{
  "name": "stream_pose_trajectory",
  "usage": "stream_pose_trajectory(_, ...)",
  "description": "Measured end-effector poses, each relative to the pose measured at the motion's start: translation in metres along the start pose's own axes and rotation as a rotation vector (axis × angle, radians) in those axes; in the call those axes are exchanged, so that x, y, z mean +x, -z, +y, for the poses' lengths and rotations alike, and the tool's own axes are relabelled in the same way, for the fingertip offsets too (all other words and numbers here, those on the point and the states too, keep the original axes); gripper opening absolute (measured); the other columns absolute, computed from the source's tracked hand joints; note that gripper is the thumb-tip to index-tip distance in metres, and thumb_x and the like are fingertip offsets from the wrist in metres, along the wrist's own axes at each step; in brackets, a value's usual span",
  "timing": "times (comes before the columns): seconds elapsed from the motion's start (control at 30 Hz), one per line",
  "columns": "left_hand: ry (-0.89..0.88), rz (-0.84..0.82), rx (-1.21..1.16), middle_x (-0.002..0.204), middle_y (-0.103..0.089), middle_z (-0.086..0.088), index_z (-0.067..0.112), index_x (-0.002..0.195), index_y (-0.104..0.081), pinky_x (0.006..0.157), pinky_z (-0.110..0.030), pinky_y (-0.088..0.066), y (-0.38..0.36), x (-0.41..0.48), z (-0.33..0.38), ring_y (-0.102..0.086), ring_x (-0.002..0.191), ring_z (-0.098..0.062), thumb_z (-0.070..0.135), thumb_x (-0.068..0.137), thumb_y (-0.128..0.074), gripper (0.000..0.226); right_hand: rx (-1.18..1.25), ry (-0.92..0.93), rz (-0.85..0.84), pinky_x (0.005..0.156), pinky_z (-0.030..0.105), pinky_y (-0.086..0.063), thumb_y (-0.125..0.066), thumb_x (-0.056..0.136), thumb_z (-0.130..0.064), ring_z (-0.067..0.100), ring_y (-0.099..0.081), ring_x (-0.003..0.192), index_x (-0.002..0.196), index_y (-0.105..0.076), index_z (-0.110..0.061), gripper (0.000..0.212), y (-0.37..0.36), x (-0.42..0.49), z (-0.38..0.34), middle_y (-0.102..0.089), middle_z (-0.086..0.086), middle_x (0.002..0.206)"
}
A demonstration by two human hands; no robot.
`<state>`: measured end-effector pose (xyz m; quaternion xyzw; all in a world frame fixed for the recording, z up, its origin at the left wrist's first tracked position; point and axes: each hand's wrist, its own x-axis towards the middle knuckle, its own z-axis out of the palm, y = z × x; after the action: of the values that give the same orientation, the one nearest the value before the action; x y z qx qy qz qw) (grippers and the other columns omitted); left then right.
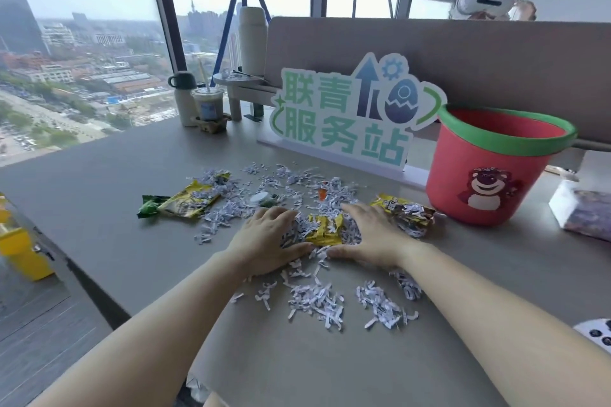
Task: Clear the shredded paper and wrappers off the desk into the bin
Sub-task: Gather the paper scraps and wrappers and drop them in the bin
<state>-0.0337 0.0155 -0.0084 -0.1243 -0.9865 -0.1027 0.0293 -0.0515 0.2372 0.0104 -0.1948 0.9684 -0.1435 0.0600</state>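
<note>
Left hand [267, 238] and right hand [373, 235] lie flat on the table [99, 195], cupping shreds [314, 301] and a yellow wrapper [325, 230], left of the bin [489, 175].

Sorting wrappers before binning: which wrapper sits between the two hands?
The small yellow wrapper, cupped between left hand and right hand. The yellow-green wrapper lies far left; the dark wrapper lies beside the bin.

High-rise office — desk [99, 182], partition [463, 53], city window [82, 43].
</note>
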Motion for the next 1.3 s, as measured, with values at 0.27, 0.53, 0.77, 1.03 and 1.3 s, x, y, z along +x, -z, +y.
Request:
stream_pose_trajectory(0.27,-0.027,0.042,-0.056,0.131,-0.047,-0.001,0.029,0.131,-0.048,0.103,-0.036,-0.040,0.003,0.007,0.006,-0.044,0.122,-0.023,0.062,0.080,-0.053,0.062,0.031,0.003,-0.003,0.112,0.040,-0.022,-0.058,0.069,-0.069,0.024,-0.026,0.134,0.140,-0.037,-0.027,0.085,0.000,0.011,0.000,-0.034,0.002,0.143)
stream_pose_trajectory(0.53,-0.016,0.058,-0.167,0.119,-0.054,-0.004,0.023,0.121,-0.060,0.086,-0.033,-0.050,0.003,0.013,0.015,-0.059,0.098,-0.024,0.041,0.083,-0.063,0.042,0.173,-0.004,0.086,0.096,0.029,-0.037,-0.062,0.085,-0.029,0.026,-0.050,0.117,0.125,-0.055,-0.012,0.044,-0.001,0.012,-0.002,-0.050,0.011,0.126)
stream_pose_trajectory(0.77,-0.048,0.093,-0.234,0.108,-0.061,-0.008,0.016,0.112,-0.067,0.080,-0.028,-0.046,0.005,0.015,0.015,-0.060,0.092,-0.026,0.027,0.086,-0.063,0.029,0.168,0.002,0.155,0.074,0.025,-0.033,-0.056,0.085,-0.007,0.026,-0.055,0.100,0.103,-0.067,-0.007,0.021,0.001,0.009,0.000,-0.062,0.014,0.111)
stream_pose_trajectory(1.03,-0.047,0.145,-0.238,0.097,-0.070,-0.009,0.014,0.103,-0.070,0.076,-0.029,-0.051,0.017,0.017,0.022,-0.063,0.083,-0.023,0.026,0.085,-0.065,0.022,0.217,-0.022,0.159,0.061,0.025,-0.030,-0.065,0.083,-0.018,0.019,-0.048,0.079,0.092,-0.069,-0.014,0.011,0.018,0.005,0.004,-0.058,-0.002,0.079)
stream_pose_trajectory(1.3,-0.026,0.220,-0.290,0.096,-0.072,-0.008,0.014,0.100,-0.071,0.075,-0.029,-0.051,0.043,0.025,0.032,-0.060,0.078,-0.019,0.028,0.084,-0.066,0.022,0.248,-0.017,0.187,0.057,0.021,-0.034,-0.070,0.081,-0.024,0.006,-0.047,0.065,0.092,-0.069,-0.011,0.017,0.051,0.002,0.005,-0.053,-0.011,0.071)
